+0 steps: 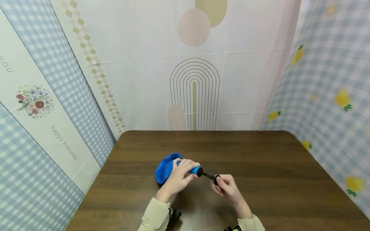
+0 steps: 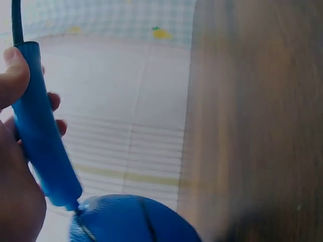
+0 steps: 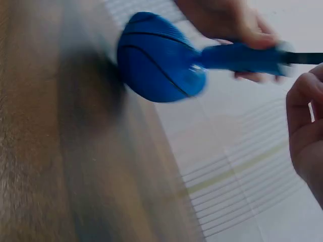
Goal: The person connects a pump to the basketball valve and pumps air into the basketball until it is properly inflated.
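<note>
A small blue hand pump (image 2: pixel 45 131) runs from a partly deflated blue ball (image 1: pixel 164 171) with black seam lines. The pump's lower tip meets the ball's surface in the left wrist view. My left hand (image 1: pixel 182 175) grips the blue barrel, fingers wrapped round it and thumb near its end. With the black plunger rod (image 1: pixel 208 175) drawn out of the barrel, my right hand (image 1: pixel 228 188) holds the black handle (image 1: pixel 216 180) at its end. In the right wrist view the ball (image 3: pixel 156 60) looks dented and lopsided.
All this takes place over a dark brown wooden table (image 1: pixel 260 160). A printed white cloth (image 1: pixel 138 89) hangs behind it, and checked cloths (image 1: pixel 323 106) hang at both sides. Black straps with devices (image 1: pixel 174 214) sit at the wrists by the pale sleeves.
</note>
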`<state>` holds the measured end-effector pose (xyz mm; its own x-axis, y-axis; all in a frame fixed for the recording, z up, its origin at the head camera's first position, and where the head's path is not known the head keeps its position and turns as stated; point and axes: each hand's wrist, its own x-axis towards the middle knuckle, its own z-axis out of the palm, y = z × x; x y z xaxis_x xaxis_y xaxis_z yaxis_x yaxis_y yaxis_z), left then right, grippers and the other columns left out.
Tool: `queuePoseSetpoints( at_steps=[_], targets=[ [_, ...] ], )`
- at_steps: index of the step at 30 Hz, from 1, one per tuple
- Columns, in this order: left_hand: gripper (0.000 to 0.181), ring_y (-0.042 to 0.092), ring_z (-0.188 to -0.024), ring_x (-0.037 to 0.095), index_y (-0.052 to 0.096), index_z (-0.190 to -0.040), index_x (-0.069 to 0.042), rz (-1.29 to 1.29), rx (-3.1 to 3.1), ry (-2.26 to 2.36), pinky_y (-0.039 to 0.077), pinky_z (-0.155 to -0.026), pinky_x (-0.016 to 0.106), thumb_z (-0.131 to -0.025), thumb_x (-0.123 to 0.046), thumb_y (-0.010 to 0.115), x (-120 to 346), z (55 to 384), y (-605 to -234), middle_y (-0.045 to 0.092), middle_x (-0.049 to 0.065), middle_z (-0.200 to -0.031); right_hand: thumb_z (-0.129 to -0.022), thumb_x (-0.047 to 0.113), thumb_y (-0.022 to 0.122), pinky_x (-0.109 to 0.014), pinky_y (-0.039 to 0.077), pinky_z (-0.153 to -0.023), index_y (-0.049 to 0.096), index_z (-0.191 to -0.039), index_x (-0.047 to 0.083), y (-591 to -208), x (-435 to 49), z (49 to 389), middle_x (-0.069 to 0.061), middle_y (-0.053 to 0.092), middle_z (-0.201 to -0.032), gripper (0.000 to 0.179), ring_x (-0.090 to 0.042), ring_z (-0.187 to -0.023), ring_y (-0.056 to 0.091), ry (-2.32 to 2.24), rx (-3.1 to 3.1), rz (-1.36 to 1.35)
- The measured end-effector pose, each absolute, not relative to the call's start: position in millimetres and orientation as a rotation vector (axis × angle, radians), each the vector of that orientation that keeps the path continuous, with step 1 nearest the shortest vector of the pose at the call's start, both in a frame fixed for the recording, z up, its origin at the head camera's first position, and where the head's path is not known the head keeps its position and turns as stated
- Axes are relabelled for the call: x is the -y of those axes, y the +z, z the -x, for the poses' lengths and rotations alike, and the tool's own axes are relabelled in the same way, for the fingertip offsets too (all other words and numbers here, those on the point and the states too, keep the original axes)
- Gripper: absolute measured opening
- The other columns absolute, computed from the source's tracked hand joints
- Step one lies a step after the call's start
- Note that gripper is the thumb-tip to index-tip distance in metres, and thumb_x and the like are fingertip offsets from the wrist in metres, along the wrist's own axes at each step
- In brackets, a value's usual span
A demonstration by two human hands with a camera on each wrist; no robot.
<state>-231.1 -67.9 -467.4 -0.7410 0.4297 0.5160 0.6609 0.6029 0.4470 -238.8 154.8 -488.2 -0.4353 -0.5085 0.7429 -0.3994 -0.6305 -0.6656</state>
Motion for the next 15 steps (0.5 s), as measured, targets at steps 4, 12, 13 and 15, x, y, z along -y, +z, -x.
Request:
queuePoseSetpoints(
  at_steps=[4,12,13,15],
  targets=[
    [0.037,0.054,-0.112,0.014,0.061,-0.123,-0.024,0.922,2.475,-0.825,0.025,-0.103,0.056,-0.093,-0.043,0.052,59,227,-464,0.064,-0.004,-0.113,-0.103,-0.001,0.032,-0.028,0.028,-0.039,0.043,-0.068,-0.004,-489,-152,241,-0.016,0.034,-0.056,0.037,-0.024,-0.044,0.031,-2.151,-1.561,1.425],
    [0.047,0.055,-0.11,0.013,0.062,-0.123,-0.027,0.87,2.421,-0.709,0.028,-0.1,0.059,-0.093,-0.055,0.038,71,235,-470,0.066,-0.006,-0.113,-0.103,-0.004,0.026,-0.03,0.025,-0.038,0.043,-0.068,-0.006,-489,-162,240,-0.016,0.034,-0.057,0.038,-0.024,-0.045,0.03,-2.21,-1.411,1.454],
    [0.047,0.055,-0.11,0.013,0.062,-0.123,-0.028,0.845,2.42,-0.705,0.027,-0.1,0.06,-0.093,-0.055,0.038,74,236,-470,0.065,-0.007,-0.113,-0.102,-0.005,0.023,-0.029,0.026,-0.038,0.042,-0.068,-0.005,-489,-163,240,-0.016,0.033,-0.057,0.039,-0.024,-0.044,0.029,-2.228,-1.35,1.503],
    [0.047,0.055,-0.109,0.013,0.062,-0.124,-0.027,0.804,2.411,-0.699,0.027,-0.1,0.059,-0.094,-0.055,0.039,79,237,-471,0.065,-0.008,-0.113,-0.101,-0.008,0.018,-0.026,0.026,-0.038,0.04,-0.067,-0.003,-488,-167,240,-0.014,0.033,-0.056,0.04,-0.022,-0.044,0.028,-2.249,-1.265,1.594]
  ],
)
